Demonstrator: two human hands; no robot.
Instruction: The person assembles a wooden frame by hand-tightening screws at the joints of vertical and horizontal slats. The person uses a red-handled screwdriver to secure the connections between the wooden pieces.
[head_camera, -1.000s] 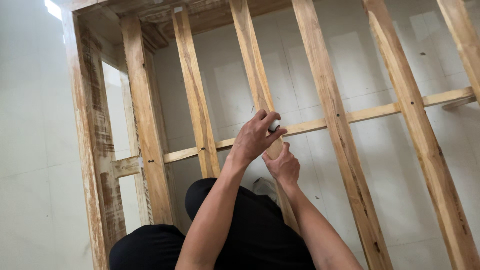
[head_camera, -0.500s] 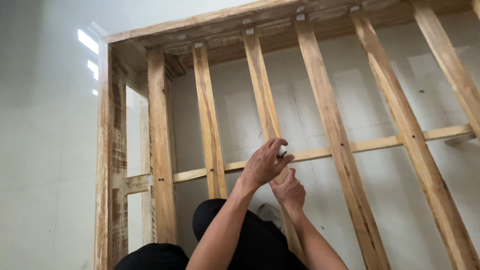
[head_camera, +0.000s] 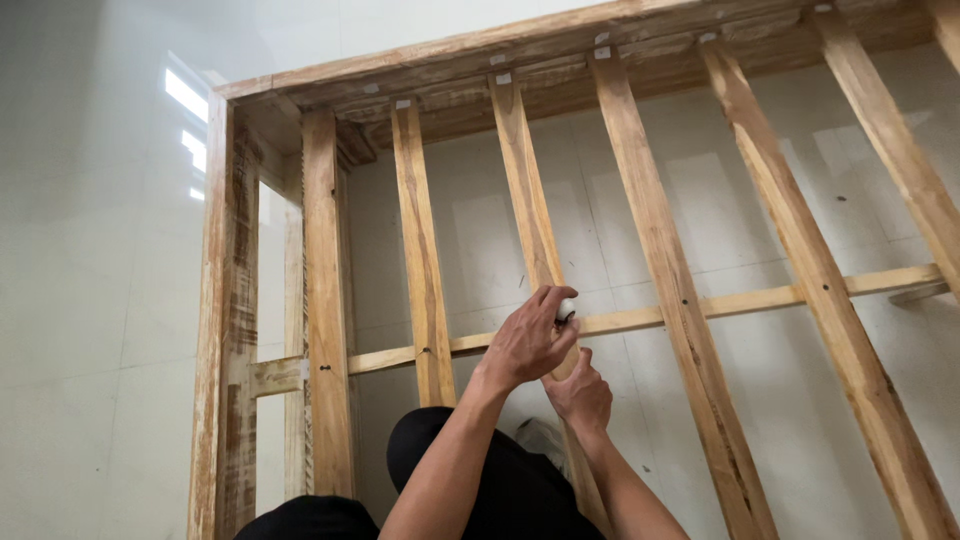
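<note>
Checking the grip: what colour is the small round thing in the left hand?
White, small round object pinched in left hand; head view.

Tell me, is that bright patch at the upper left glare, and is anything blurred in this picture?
In the head view, yes: bright window reflections glare off the glossy pale floor; the wooden slat frame is sharp and evenly lit, with shadow under its top rail; the left hand and right hand look sharp, though the small white thing the left grips is too small to identify.
</note>
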